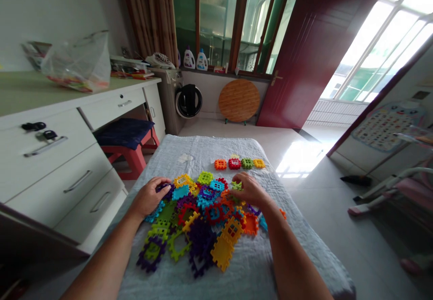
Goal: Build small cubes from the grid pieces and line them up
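While both hands rest on the block pile (199, 219) | left hand (149, 197) flat, open | right hand (248, 191) curled, grip unclear | risk: sweeping blocks off cloth edge (304, 228).

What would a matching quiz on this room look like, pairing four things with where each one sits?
Things:
1. left hand
2. row of four blocks
3. clear plastic bag
4. round wooden board

Places:
A. leaning on the wall under the window
B. on the desk top
C. on the pile's left edge
D. on the cloth beyond the pile

Pairs: 1-C, 2-D, 3-B, 4-A
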